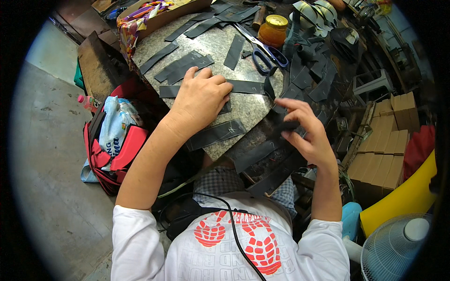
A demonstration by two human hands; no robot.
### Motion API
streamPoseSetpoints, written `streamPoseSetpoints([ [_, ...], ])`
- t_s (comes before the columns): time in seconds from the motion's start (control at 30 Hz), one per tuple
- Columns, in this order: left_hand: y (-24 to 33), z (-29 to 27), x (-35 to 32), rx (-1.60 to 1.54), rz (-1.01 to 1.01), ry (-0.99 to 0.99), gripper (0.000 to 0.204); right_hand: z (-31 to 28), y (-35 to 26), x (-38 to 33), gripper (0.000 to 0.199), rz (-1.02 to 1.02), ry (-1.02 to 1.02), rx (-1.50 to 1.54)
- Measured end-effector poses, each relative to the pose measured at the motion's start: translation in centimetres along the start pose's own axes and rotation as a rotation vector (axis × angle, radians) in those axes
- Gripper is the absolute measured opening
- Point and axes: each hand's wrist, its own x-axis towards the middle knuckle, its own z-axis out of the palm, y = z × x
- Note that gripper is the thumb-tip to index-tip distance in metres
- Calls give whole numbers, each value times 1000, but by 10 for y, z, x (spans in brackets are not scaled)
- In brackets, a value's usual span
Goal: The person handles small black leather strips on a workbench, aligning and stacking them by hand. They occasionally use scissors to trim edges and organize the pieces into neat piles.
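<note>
Strip (248, 87) under left hand (206, 91) | right hand (307, 132) near | scissors (257, 43) beyond

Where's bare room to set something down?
Bare stone slab shows right of the left hand, below the black strip beside it, and between the lone strip left of the scissors and the strips farther left. Crowded: right of the scissors, under heaped black scraps.

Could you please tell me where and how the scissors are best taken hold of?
Probably grip the scissors by their blue handle loops, bringing the right hand from the near side: the loops lie toward that side, the blades point away, and the orange jar stands just beyond.
</note>
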Motion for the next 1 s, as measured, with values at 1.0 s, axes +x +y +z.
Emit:
streamPoseSetpoints([
  [1.0, -9, 3, 20, -238, -51, -48, 27, 22, 1, 21, 35, 307, -16, 338],
])
